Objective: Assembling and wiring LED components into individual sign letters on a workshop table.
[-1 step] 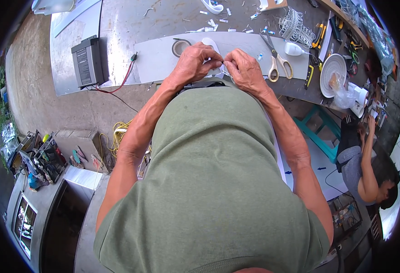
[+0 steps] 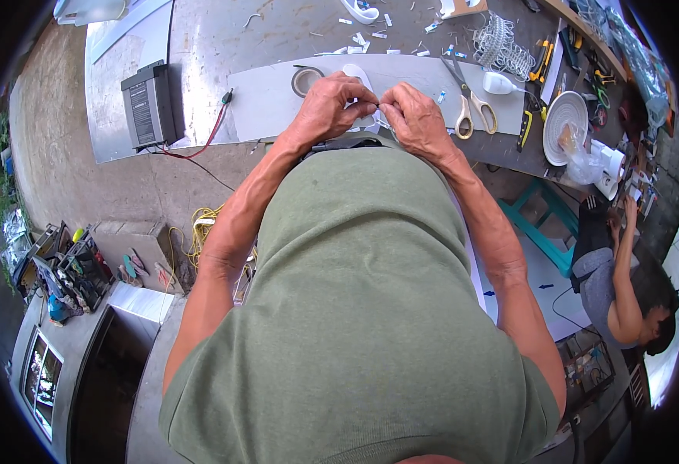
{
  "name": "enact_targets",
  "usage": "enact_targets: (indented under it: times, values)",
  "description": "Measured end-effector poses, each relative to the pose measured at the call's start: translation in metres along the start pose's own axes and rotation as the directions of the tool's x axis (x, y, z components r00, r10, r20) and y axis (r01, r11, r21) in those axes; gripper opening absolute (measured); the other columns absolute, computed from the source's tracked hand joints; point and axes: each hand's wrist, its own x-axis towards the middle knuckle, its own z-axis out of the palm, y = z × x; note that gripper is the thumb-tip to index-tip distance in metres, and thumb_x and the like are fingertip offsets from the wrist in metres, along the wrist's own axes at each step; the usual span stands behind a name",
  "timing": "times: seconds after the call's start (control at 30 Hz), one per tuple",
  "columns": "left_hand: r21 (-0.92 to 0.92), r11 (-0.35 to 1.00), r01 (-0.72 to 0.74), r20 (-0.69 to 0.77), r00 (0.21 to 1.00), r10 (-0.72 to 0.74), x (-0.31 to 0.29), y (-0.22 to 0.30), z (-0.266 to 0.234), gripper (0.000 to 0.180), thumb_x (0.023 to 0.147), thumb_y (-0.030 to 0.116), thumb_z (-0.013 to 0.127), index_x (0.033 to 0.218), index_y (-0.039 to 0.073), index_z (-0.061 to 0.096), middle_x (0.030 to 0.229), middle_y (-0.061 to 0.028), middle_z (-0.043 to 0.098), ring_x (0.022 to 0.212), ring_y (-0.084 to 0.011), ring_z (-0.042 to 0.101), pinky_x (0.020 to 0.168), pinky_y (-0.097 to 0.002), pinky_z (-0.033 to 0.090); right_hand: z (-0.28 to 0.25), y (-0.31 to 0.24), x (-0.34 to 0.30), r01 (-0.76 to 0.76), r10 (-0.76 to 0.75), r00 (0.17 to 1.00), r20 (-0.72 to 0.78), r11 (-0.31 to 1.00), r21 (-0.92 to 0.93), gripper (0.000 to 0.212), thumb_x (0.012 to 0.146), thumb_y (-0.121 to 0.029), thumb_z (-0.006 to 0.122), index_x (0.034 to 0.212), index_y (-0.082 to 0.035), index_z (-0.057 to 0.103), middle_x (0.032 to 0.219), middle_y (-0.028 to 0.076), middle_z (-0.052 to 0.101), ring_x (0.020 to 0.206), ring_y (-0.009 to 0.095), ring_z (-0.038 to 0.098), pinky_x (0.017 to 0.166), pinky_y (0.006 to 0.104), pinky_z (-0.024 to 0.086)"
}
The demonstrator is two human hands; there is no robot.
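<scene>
From afar, I have the left hand point(image 2: 328, 107) and right hand point(image 2: 417, 120) pinching a small dark piece point(image 2: 377, 106) above the near edge of the table point(image 2: 208, 46), scissors point(image 2: 466, 90) to the right, a dark box point(image 2: 148, 107) by the near left corner.

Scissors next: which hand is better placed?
Right hand, I'd judge: the scissors lie just to its right. The left hand is farther, on the other side. Both hands' fingertips meet at a small dark piece, so the right would probably need to let go first.
</scene>
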Motion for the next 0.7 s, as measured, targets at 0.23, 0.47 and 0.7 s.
enact_targets:
  times: [0.23,0.47,0.7]
  values:
    - [-0.218,0.955,0.202,0.048,0.979,-0.196,-0.001,0.008,-0.003,0.021,0.089,0.025,0.076,0.100,0.007,0.077,0.078,-0.0029,0.069,0.069,-0.0117,0.058,0.063,-0.0301,0.046,-0.012,0.005,0.005,-0.013,0.014,0.997,0.081,1.000,-0.012,0.016,0.092,-0.018,0.065,0.096,-0.003,0.063,0.090,0.012,0.061,0.091,0.030,0.062,0.081,0.0432,0.050]
    - [-0.351,0.886,0.303,0.102,0.953,-0.286,-0.001,0.006,-0.001,0.028,0.089,0.030,0.077,0.097,0.004,0.078,0.078,0.0006,0.071,0.064,-0.0050,0.054,0.058,-0.0239,0.043,-0.019,0.005,0.008,-0.049,0.041,0.991,0.128,0.997,0.064,0.018,0.092,-0.018,0.066,0.095,-0.001,0.066,0.088,0.013,0.063,0.091,0.030,0.061,0.082,0.0422,0.049]
    - [-0.296,0.906,0.302,0.124,0.953,-0.277,0.001,0.005,-0.003,0.031,0.088,0.034,0.078,0.098,0.004,0.078,0.075,0.0002,0.070,0.064,-0.0054,0.055,0.058,-0.0242,0.043,-0.018,0.006,0.007,-0.095,0.081,0.988,0.135,0.990,0.105,0.019,0.093,-0.018,0.065,0.098,0.000,0.066,0.089,0.016,0.068,0.083,0.030,0.066,0.077,0.0401,0.051]
